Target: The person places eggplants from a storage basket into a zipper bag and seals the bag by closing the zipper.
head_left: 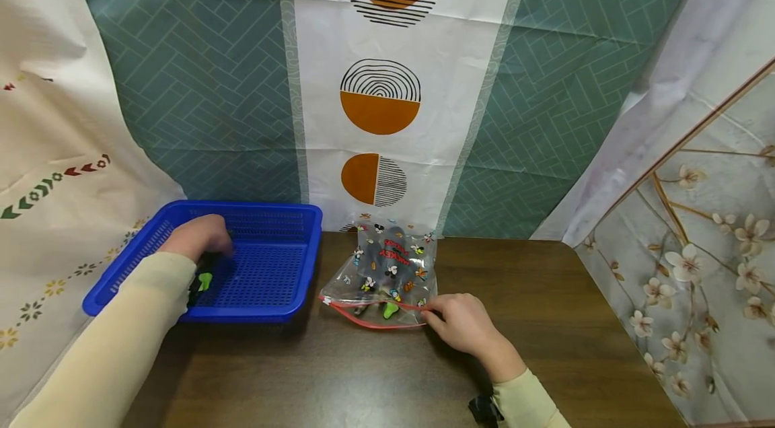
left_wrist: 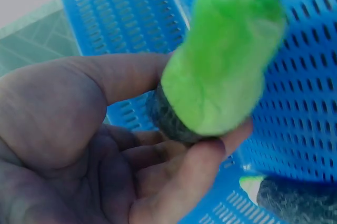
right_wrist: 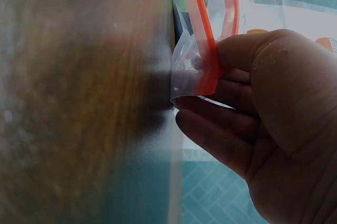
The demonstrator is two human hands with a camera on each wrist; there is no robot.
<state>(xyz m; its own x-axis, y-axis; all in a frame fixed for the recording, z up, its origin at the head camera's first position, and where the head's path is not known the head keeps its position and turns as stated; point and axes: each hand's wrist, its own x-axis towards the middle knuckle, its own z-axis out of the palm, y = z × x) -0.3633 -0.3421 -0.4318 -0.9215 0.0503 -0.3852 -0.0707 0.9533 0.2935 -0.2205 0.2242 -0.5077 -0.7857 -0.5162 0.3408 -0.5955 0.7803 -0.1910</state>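
Observation:
Over the left side of the blue basket [head_left: 275, 280], my left hand [head_left: 202, 237] holds a dark toy eggplant with a bulging bright green stem end [left_wrist: 224, 56], thumb on one side and fingers on the other. A second dark piece with a light green tip [left_wrist: 300, 199] lies in the basket. My right hand [head_left: 463, 324] pinches the red zip edge [right_wrist: 206, 50] of a clear zip bag [head_left: 363, 280] printed with cartoon figures, at its right corner. The bag's mouth gapes toward me, and a green-ended dark piece [head_left: 390, 309] shows just inside.
Basket and bag stand on a brown wooden table [head_left: 290, 374]. Behind them hangs a green and white patterned cloth [head_left: 236, 78]. A cream cloth [head_left: 54, 165] borders the left side, a flowered cloth [head_left: 684, 307] the right.

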